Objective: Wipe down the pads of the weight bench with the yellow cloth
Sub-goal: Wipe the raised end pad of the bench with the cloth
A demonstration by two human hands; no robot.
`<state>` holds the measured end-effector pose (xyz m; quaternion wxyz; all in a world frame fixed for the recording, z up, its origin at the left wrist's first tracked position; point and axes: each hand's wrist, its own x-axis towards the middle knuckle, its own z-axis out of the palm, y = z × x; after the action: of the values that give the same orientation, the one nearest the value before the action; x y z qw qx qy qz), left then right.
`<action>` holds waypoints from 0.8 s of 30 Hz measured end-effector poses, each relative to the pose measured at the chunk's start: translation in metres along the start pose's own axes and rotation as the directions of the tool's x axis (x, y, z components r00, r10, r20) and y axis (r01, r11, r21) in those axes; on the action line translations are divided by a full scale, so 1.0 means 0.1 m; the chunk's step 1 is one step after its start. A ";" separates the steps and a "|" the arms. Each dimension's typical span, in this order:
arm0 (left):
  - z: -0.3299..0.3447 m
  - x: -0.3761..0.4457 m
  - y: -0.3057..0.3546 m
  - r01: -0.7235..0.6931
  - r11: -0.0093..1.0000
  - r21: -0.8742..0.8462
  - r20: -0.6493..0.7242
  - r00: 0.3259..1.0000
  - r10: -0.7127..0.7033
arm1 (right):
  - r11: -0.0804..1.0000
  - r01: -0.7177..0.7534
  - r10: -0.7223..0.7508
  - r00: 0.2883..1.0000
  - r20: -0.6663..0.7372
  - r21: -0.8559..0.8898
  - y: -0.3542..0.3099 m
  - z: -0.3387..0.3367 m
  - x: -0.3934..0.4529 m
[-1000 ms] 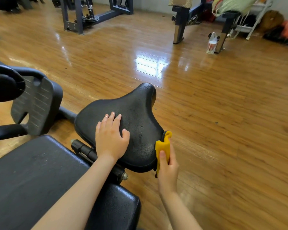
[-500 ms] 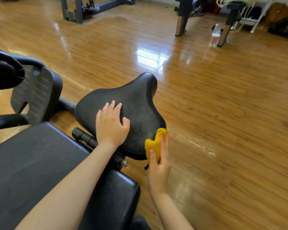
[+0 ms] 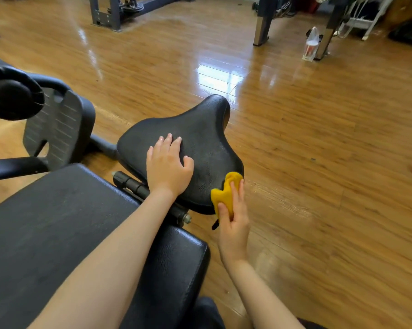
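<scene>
Resting flat on the black seat pad [image 3: 200, 129], the left hand [image 3: 168, 166], fingers straight and slightly spread, palm down near the pad's rear; right hand [image 3: 233, 217] pinching the bunched yellow cloth [image 3: 225, 193] between thumb and fingers, pressing it against the pad's right rear edge; a dark tag hangs beneath the cloth. Long black back pad [image 3: 58, 233] in the foreground, under the left forearm; black adjustment bar [image 3: 131, 184] between the two pads; ribbed grey footplate [image 3: 55, 129] to the left; glossy wooden floor [image 3: 319, 162] all around; white bottle [image 3: 311, 45] beside a distant metal leg.
</scene>
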<state>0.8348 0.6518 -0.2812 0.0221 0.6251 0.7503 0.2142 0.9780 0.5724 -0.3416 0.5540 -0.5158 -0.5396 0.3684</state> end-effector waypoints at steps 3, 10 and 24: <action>-0.07 -0.01 0.05 0.003 1.000 -0.017 0.097 0.995 -0.001 | 0.982 0.099 -0.080 0.989 0.122 -0.159 0.03 -0.18 -0.02; -0.64 -0.61 -0.45 -0.032 0.999 0.013 0.107 0.994 0.030 | 0.431 0.824 -0.413 0.542 0.732 -0.367 -0.20 -0.32 0.33; -0.97 -1.00 -1.08 0.190 0.981 0.025 0.081 0.978 -0.191 | 0.576 0.756 0.021 0.367 0.930 -0.311 -0.91 0.74 0.84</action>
<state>0.7275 0.5152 -0.2545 0.0683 0.5588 0.8070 0.1784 0.9048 0.6482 -0.2433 0.0270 -0.2697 -0.9453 0.1816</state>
